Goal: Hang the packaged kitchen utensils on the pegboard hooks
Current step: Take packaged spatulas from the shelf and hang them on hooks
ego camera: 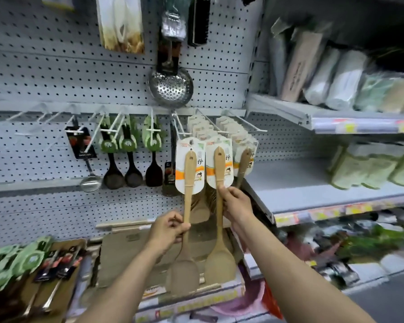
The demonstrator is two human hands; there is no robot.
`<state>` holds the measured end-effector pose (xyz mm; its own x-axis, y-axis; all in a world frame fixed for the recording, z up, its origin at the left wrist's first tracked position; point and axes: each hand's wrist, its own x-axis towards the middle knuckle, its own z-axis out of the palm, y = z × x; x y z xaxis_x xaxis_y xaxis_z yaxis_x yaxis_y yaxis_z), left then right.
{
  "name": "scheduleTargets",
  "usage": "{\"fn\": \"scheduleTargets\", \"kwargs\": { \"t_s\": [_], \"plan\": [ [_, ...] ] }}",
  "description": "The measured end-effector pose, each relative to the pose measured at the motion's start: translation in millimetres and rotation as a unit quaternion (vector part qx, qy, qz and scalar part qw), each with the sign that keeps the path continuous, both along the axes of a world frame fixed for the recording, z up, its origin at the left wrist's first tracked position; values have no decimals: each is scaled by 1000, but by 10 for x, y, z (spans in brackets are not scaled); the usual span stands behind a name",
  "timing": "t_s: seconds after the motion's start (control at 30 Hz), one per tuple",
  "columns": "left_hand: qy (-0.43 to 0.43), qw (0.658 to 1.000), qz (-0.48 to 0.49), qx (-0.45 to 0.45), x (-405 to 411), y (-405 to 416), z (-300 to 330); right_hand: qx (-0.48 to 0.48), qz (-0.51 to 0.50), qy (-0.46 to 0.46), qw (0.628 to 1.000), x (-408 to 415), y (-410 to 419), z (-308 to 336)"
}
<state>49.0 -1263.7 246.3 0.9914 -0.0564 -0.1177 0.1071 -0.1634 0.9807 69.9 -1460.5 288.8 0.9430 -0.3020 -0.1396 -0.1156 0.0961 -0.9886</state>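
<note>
At the far left, green-carded utensils (14,259) lie in a cardboard box, and above them dark ladles (113,170) hang from white hooks on the grey pegboard (33,73). Toward the middle, the left hand (167,228) has its grip pinched round the handle of a carded wooden spatula (187,183) whose card hangs at a hook's tip. Just beside it, the right hand (237,202) grasps the handle of a second wooden spatula (219,197), also hanging, with stocked shelves (313,122) further right.
</note>
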Motion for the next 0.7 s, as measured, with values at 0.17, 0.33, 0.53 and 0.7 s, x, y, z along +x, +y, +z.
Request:
{"fn": "scheduleTargets", "kwargs": {
  "t_s": [0.17, 0.33, 0.53, 0.7],
  "plan": [
    [6, 999, 34, -14, 89, -242, 18, 15, 43, -3, 999, 225, -143, -124],
    [-3, 999, 49, -17, 158, -328, -10, 34, 87, -23, 995, 383, -128, -229],
    [-14, 998, 61, -26, 221, -342, -37, 63, 106, -41, 992, 398, -110, -347],
    [-21, 998, 53, -13, 306, -343, -53, 57, 108, -52, 991, 550, -136, -326]
  ]
}}
